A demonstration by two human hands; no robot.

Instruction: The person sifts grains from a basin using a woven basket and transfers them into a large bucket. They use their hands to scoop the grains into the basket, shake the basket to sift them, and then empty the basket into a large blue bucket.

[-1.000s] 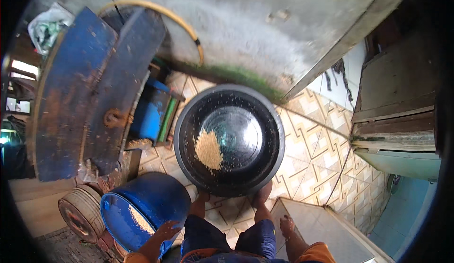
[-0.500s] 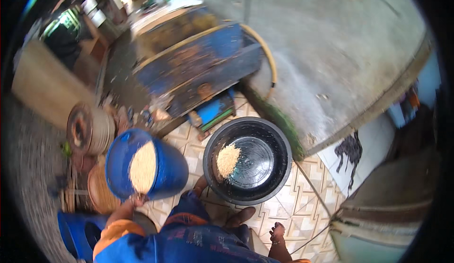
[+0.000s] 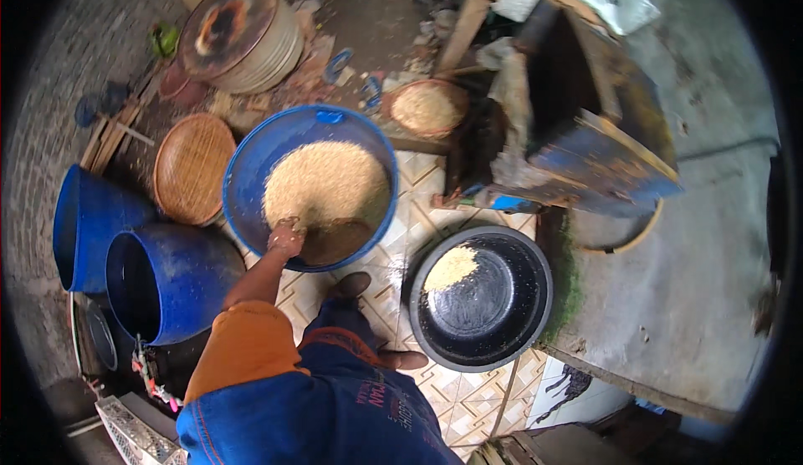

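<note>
My left arm crosses the near rim of a large blue drum (image 3: 378, 214). Inside it, my left hand (image 3: 288, 235) is at the near edge of a heap of pale yellow, bean-like grains (image 3: 326, 172). Bits of grain cling to the hand; its fingers are too unclear to tell whether they are closed. Brownish liquid or shadow (image 3: 336, 242) lies beside the heap. To the right on the floor stands a wide black tub (image 3: 473, 363), with a smaller patch of the same pale grains (image 3: 452, 268) on its bottom. My right hand is out of view.
Two more blue drums (image 3: 205, 277) lean at the left. A woven tray (image 3: 194, 168) and a rusty metal drum (image 3: 242, 38) stand behind them. A bowl of pale grains (image 3: 425, 107) sits beyond the blue drum, near a worn wooden box (image 3: 585, 160). A concrete ledge (image 3: 661, 298) borders the right.
The view has swung left and looks further down into the blue drum. My left hand has gone from its rim to inside by the grains. My right hand has left the view.
</note>
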